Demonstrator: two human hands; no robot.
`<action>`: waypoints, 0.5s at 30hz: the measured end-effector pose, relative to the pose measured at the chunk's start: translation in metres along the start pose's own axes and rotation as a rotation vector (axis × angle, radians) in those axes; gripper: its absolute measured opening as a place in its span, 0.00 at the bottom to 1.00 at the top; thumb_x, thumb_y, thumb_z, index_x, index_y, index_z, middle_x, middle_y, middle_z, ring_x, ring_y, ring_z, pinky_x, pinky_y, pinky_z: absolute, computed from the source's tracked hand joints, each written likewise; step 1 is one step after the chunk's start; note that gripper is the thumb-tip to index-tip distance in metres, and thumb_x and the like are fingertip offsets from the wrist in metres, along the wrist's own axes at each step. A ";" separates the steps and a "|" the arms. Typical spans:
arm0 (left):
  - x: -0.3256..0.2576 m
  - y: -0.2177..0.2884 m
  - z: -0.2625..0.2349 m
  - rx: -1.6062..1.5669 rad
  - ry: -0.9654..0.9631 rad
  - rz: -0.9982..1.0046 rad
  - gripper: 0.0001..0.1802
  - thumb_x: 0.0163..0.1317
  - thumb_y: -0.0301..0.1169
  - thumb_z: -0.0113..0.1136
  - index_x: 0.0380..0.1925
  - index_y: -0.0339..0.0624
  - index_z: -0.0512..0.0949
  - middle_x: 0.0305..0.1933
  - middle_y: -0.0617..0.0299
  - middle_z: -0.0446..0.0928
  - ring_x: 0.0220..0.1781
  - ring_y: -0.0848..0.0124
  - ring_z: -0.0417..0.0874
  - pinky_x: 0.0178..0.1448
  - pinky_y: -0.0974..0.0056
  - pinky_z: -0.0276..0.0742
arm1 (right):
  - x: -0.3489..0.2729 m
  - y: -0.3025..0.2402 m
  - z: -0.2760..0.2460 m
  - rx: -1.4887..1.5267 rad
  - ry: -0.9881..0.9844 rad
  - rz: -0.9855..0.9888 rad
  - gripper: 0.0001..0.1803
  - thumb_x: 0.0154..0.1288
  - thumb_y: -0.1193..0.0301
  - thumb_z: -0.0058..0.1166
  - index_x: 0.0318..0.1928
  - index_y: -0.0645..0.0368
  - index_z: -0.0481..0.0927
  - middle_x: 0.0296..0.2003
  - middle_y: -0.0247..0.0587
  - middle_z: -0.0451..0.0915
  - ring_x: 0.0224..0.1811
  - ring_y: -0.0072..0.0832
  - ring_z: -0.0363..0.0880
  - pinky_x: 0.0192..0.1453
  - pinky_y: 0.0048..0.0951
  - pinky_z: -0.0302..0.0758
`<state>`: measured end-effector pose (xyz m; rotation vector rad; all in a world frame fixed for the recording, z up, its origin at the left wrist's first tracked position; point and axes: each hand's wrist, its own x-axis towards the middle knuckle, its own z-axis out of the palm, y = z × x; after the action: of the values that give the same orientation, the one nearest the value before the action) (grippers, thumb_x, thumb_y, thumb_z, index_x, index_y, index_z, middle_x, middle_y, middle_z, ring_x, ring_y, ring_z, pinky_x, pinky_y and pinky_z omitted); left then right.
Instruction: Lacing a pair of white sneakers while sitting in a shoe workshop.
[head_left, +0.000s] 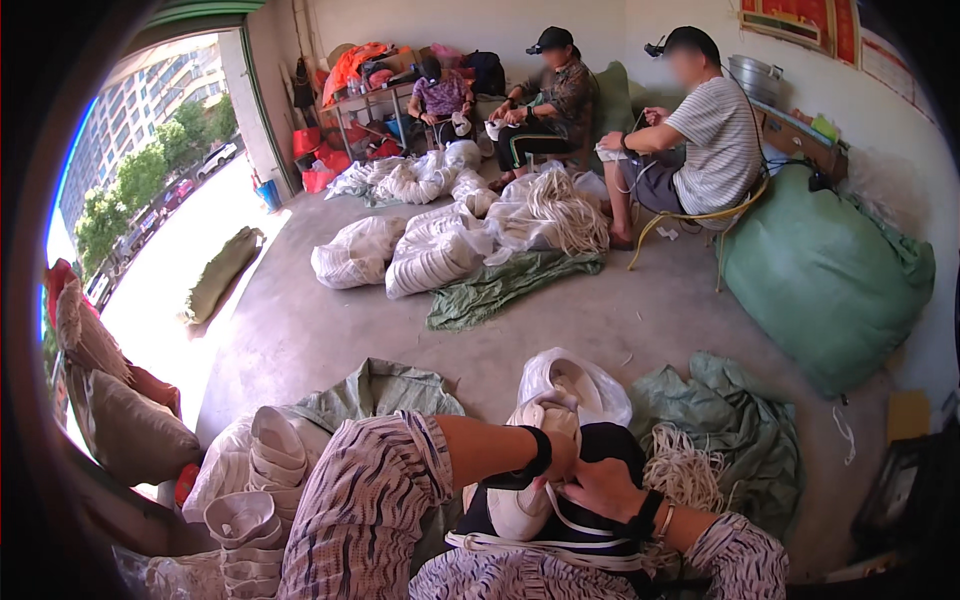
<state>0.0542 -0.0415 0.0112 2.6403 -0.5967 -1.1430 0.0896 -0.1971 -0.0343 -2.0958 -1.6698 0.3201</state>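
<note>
A white shoe (518,512) rests over my lap, on dark cloth. My left hand (563,456) is closed around the shoe's upper part, with a black band on its wrist. Beside it, my right hand (606,490) is closed in a pinch at the shoe's side, its fingertips partly hidden. From those fingers a white shoelace (585,528) trails down across the dark cloth. More white laces (500,543) lie over my lap. Just beyond the shoe, a clear plastic bag (600,385) holds white shoe pieces.
Stacked white shoe pieces (247,520) stand at my left. A bundle of white laces (685,468) lies on a green sack (745,430) at my right. Three seated people work beyond filled plastic bags (435,255). A bulging green sack (820,280) stands far right.
</note>
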 end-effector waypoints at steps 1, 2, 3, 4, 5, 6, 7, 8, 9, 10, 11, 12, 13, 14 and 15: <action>-0.008 0.008 0.000 -0.114 0.058 -0.083 0.10 0.54 0.31 0.52 0.28 0.39 0.81 0.20 0.56 0.80 0.25 0.65 0.83 0.34 0.62 0.78 | 0.000 0.000 0.000 0.003 -0.005 -0.012 0.14 0.51 0.58 0.59 0.35 0.50 0.76 0.22 0.40 0.79 0.24 0.41 0.80 0.29 0.38 0.75; -0.014 0.011 0.001 -0.230 0.117 -0.168 0.10 0.55 0.32 0.52 0.27 0.39 0.81 0.20 0.55 0.80 0.23 0.64 0.83 0.30 0.62 0.78 | -0.002 0.000 0.000 -0.017 0.006 -0.013 0.13 0.51 0.59 0.60 0.34 0.50 0.76 0.21 0.39 0.79 0.24 0.41 0.80 0.28 0.38 0.75; -0.013 0.008 0.009 -0.242 0.120 -0.183 0.10 0.55 0.32 0.52 0.27 0.39 0.81 0.20 0.55 0.80 0.23 0.64 0.83 0.30 0.62 0.78 | -0.003 0.001 -0.001 -0.035 0.015 -0.016 0.12 0.50 0.60 0.60 0.33 0.50 0.77 0.21 0.39 0.79 0.23 0.40 0.80 0.28 0.38 0.75; -0.011 0.003 0.023 -0.294 0.236 -0.178 0.11 0.56 0.33 0.52 0.27 0.39 0.81 0.19 0.54 0.79 0.22 0.64 0.82 0.27 0.62 0.77 | -0.004 0.001 -0.001 -0.001 0.040 -0.048 0.13 0.49 0.60 0.62 0.33 0.50 0.77 0.21 0.39 0.79 0.23 0.40 0.79 0.28 0.37 0.75; -0.015 0.007 0.028 -0.343 0.350 -0.167 0.11 0.57 0.33 0.51 0.28 0.39 0.80 0.19 0.54 0.79 0.21 0.64 0.82 0.24 0.62 0.77 | -0.006 -0.001 -0.009 0.016 0.022 -0.036 0.12 0.50 0.61 0.62 0.34 0.50 0.77 0.22 0.38 0.80 0.24 0.39 0.80 0.29 0.37 0.75; -0.022 0.008 0.031 -0.412 0.455 -0.111 0.10 0.57 0.29 0.51 0.32 0.37 0.80 0.25 0.50 0.80 0.23 0.63 0.83 0.24 0.63 0.79 | -0.006 0.005 -0.011 0.077 -0.018 -0.045 0.12 0.51 0.61 0.61 0.34 0.51 0.78 0.23 0.38 0.80 0.25 0.39 0.80 0.30 0.36 0.76; -0.025 0.009 0.035 -0.423 0.457 -0.119 0.10 0.57 0.29 0.51 0.32 0.37 0.80 0.25 0.50 0.80 0.23 0.63 0.83 0.24 0.63 0.79 | -0.004 0.011 -0.013 0.133 -0.055 -0.047 0.12 0.52 0.61 0.60 0.35 0.51 0.78 0.25 0.37 0.81 0.27 0.38 0.81 0.31 0.35 0.76; -0.027 0.009 0.039 -0.768 0.595 -0.165 0.10 0.56 0.30 0.52 0.30 0.36 0.80 0.25 0.50 0.80 0.25 0.61 0.83 0.27 0.62 0.79 | -0.004 0.012 -0.014 0.094 -0.113 0.021 0.11 0.54 0.61 0.59 0.35 0.51 0.79 0.27 0.37 0.82 0.29 0.37 0.81 0.32 0.33 0.76; -0.028 0.009 0.043 -1.116 0.727 -0.210 0.10 0.56 0.30 0.52 0.28 0.36 0.80 0.26 0.49 0.80 0.26 0.58 0.83 0.29 0.60 0.80 | -0.004 0.009 -0.013 0.098 -0.123 0.016 0.11 0.54 0.61 0.59 0.35 0.51 0.79 0.27 0.37 0.82 0.29 0.37 0.81 0.32 0.33 0.76; -0.028 0.011 0.046 -1.130 0.728 -0.216 0.10 0.56 0.30 0.52 0.28 0.36 0.80 0.26 0.49 0.80 0.26 0.58 0.83 0.29 0.60 0.80 | -0.006 0.004 -0.013 0.091 -0.085 0.002 0.11 0.55 0.61 0.58 0.35 0.51 0.78 0.25 0.39 0.80 0.27 0.39 0.80 0.31 0.35 0.76; -0.026 0.012 0.047 -0.849 0.707 -0.236 0.10 0.56 0.30 0.53 0.28 0.36 0.80 0.26 0.48 0.79 0.27 0.56 0.83 0.30 0.58 0.79 | -0.008 0.001 -0.012 0.083 -0.046 -0.009 0.10 0.55 0.60 0.57 0.35 0.51 0.78 0.23 0.42 0.79 0.26 0.40 0.80 0.30 0.37 0.76; -0.023 0.012 0.046 -0.568 0.676 -0.250 0.09 0.55 0.31 0.53 0.27 0.37 0.80 0.27 0.47 0.79 0.28 0.54 0.82 0.32 0.57 0.78 | -0.002 0.003 -0.011 0.121 -0.012 -0.046 0.10 0.55 0.60 0.57 0.33 0.51 0.78 0.22 0.42 0.79 0.26 0.41 0.80 0.29 0.38 0.75; -0.023 0.015 0.044 -0.292 0.641 -0.257 0.09 0.54 0.31 0.54 0.26 0.37 0.79 0.27 0.47 0.79 0.29 0.53 0.82 0.34 0.55 0.78 | 0.000 0.001 -0.012 0.106 0.046 -0.098 0.10 0.54 0.61 0.58 0.32 0.51 0.78 0.22 0.40 0.79 0.25 0.39 0.80 0.30 0.36 0.75; -0.024 0.017 0.042 -0.252 0.641 -0.212 0.08 0.51 0.30 0.55 0.26 0.38 0.80 0.27 0.48 0.79 0.34 0.51 0.82 0.36 0.54 0.78 | -0.003 -0.003 -0.016 0.067 0.056 -0.163 0.10 0.54 0.61 0.59 0.32 0.51 0.77 0.21 0.38 0.79 0.24 0.38 0.79 0.28 0.35 0.74; -0.025 0.020 0.040 -0.264 0.643 -0.208 0.08 0.51 0.30 0.55 0.26 0.38 0.80 0.27 0.48 0.79 0.34 0.51 0.82 0.36 0.54 0.78 | -0.006 -0.009 -0.021 0.028 0.068 -0.227 0.10 0.53 0.62 0.59 0.32 0.51 0.77 0.20 0.37 0.78 0.22 0.36 0.79 0.26 0.34 0.72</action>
<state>0.0040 -0.0491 0.0071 2.6484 -0.0441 -0.3215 0.0897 -0.2054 -0.0118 -1.8532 -1.8292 0.1967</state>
